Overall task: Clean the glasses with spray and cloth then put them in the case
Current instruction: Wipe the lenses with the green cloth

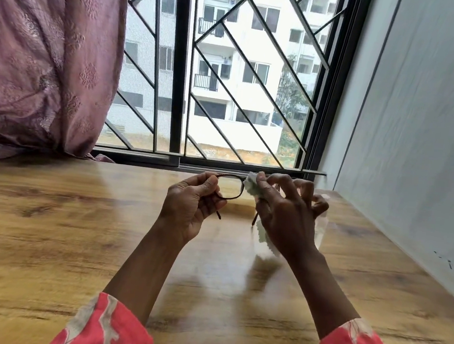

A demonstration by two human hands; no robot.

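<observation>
We held the glasses (230,187) level, long axis nine-to-three, left hand (192,199) gripping one end, right hand (283,207) pinching cloth (252,186) on the other lens, above the wooden surface (76,226) by the barred window (229,75).

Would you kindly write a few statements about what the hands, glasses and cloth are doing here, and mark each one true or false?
1. The left hand holds the glasses by the frame's left side. True.
2. The right hand holds a spray bottle. False: it pinches a pale cloth against the right lens.
3. The glasses lie flat on the wooden table. False: both hands hold them up above it.
4. The temple arms are unfolded, their tips pointing down toward the person. True.
5. An open case stands beside the hands. False: no case is in view.
</observation>
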